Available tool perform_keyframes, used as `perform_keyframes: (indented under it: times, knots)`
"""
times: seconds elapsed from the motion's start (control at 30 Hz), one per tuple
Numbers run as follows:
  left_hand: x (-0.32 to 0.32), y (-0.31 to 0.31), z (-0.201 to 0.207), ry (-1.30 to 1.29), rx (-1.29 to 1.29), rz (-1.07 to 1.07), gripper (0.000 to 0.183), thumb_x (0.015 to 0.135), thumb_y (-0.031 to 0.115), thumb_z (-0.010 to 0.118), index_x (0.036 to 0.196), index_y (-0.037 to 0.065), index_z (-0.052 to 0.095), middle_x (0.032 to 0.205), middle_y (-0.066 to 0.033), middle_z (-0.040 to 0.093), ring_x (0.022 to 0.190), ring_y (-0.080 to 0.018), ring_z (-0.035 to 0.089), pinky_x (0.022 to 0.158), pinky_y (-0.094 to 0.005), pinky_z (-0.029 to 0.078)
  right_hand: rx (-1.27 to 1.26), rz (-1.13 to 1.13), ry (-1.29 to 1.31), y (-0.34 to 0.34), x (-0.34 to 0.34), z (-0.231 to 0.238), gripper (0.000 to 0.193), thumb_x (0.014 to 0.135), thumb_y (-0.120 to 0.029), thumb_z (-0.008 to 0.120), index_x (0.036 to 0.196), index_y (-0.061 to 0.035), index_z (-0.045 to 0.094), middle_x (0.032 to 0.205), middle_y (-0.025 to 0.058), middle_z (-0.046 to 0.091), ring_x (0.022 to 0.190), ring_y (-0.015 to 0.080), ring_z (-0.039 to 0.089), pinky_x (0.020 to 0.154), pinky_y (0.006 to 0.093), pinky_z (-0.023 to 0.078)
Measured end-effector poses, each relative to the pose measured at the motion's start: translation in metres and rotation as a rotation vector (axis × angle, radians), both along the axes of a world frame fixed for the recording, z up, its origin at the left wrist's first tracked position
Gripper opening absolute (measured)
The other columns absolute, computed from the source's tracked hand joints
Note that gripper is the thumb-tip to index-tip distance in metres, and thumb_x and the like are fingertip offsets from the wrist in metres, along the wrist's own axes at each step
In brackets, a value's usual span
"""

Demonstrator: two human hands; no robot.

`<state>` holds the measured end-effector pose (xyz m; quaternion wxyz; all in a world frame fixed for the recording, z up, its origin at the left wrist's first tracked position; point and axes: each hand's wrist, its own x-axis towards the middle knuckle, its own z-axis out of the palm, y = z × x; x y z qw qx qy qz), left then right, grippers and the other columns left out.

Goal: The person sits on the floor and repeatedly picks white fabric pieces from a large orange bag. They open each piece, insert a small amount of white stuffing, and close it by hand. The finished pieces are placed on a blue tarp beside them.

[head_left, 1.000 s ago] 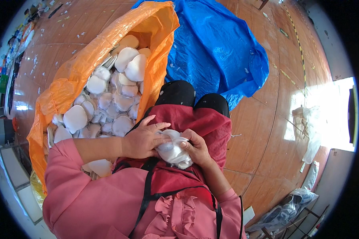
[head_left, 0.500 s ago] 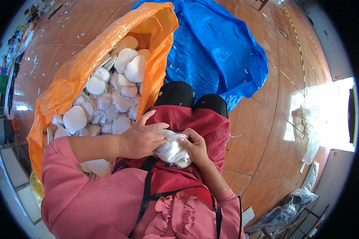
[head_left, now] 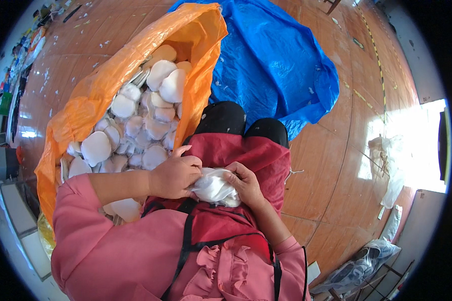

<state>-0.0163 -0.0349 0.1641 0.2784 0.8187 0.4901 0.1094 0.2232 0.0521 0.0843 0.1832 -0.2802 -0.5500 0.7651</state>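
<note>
Over my lap, a bunched piece of soft, shiny white cloth is held between both hands. My left hand is closed on its left end, the fingertips partly hidden behind the folds. On the other end, my right hand pinches it with thumb and fingers. Whether anything is wrapped inside the cloth cannot be seen. Beneath it lies a dark red apron spread over my knees. To the left, an orange woven sack gapes wide, filled with many rounded white pads.
A blue plastic sheet lies past my knees. Tiled floor with white scraps extends to the right. Clear plastic wrapping sits by the bright opening at the right, with a plastic-covered bundle at lower right.
My left hand has shifted slightly down and left, its fingers curling in more. Between the hands, the white cloth now looks longer and flatter. My right hand stays at its end.
</note>
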Motion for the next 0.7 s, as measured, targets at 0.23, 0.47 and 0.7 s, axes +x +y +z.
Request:
perform_keyframes:
  times: [0.23,0.47,0.7]
  knots:
    - [-0.002,-0.004,-0.024,-0.381,-0.228,0.047,0.049,0.068,0.038,0.084,0.102,0.008,0.066,0.111,-0.0121,0.06,0.117,-0.0295,0.053,0.107,-0.0532,0.032,-0.13,-0.028,0.017,-0.004,-0.002,-0.006,0.013,0.098,-0.015,0.062,0.101,-0.0024,0.061,0.089,-0.0034,0.059,0.081,0.0056,0.052,0.072,0.0207,0.044]
    - [-0.001,0.016,0.004,-0.094,-0.108,-0.082,0.044,0.066,0.04,0.084,0.089,0.008,0.063,0.095,-0.009,0.057,0.109,-0.0278,0.053,0.11,-0.0616,0.025,-0.157,-0.073,-0.009,-0.007,0.001,-0.01,0.013,0.098,-0.015,0.062,0.101,-0.0027,0.062,0.089,-0.004,0.058,0.081,0.0053,0.051,0.072,0.0204,0.044]
    - [-0.003,0.015,0.006,-0.131,-0.338,-0.083,0.046,0.07,0.042,0.082,0.094,0.006,0.067,0.099,-0.0106,0.061,0.11,-0.03,0.053,0.107,-0.0529,0.03,-0.142,-0.007,-0.025,-0.009,-0.004,-0.005,0.014,0.097,-0.015,0.063,0.103,-0.0022,0.063,0.087,-0.0035,0.059,0.079,0.0051,0.051,0.071,0.0205,0.044]
